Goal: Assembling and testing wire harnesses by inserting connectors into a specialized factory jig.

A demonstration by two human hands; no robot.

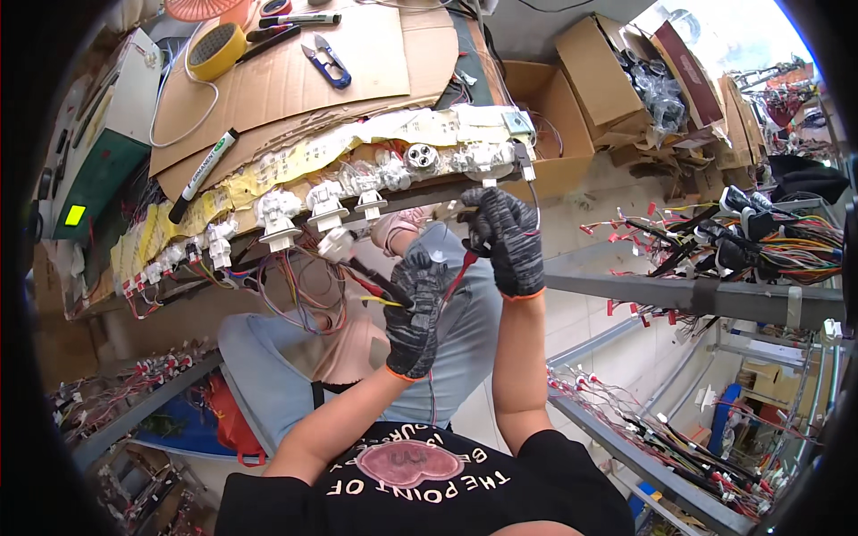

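While you worked under the connector rail (357,192), your left hand (413,313) was closed around a bundle of red, black and yellow wires (375,288) just below it. Your right hand (507,239) was clenched on a red wire (460,272) near the rail's right end. Blue snips (327,61) lay on cardboard (357,54) above the rail.
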